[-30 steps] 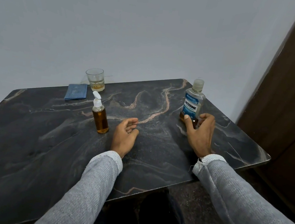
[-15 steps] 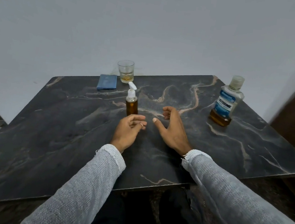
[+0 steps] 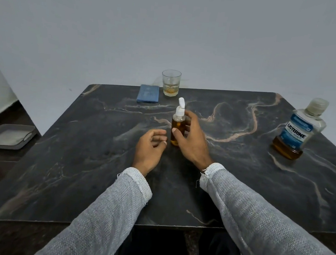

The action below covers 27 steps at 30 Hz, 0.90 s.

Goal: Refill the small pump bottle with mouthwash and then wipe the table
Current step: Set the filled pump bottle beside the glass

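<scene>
Table: dark marble table (image 3: 73, 179), grey wall behind.
Pump bottle: small pump bottle (image 3: 177, 126) mid-table; right hand (image 3: 190, 140) wraps it.
Left hand: left hand (image 3: 149, 148) loose, just beside.
Far edge: blue cloth (image 3: 148, 93), glass (image 3: 170, 82).
Right corner: mouthwash bottle (image 3: 298, 131), reads "LISTERINE".

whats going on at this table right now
A person's right hand is closing round the small pump bottle, which stands upright mid-table with its pump on. The left hand rests open beside it. The mouthwash bottle stands capped at the right; the blue cloth lies untouched by a glass.
</scene>
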Each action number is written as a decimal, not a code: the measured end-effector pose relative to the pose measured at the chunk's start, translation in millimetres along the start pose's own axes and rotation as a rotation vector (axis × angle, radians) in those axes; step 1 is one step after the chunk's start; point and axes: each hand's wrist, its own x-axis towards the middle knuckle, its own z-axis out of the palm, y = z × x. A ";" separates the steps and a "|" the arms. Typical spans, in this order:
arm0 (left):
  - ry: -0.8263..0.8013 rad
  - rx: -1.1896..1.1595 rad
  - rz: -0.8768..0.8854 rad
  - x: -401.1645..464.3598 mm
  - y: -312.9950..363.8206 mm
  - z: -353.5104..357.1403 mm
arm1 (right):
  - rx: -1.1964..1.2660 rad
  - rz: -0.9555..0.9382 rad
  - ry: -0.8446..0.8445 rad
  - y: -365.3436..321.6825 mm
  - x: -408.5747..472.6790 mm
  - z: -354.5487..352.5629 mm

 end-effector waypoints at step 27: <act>-0.376 0.204 0.107 53.3 13.7 0.5 | -0.152 -0.296 0.003 10.4 14.4 -38.6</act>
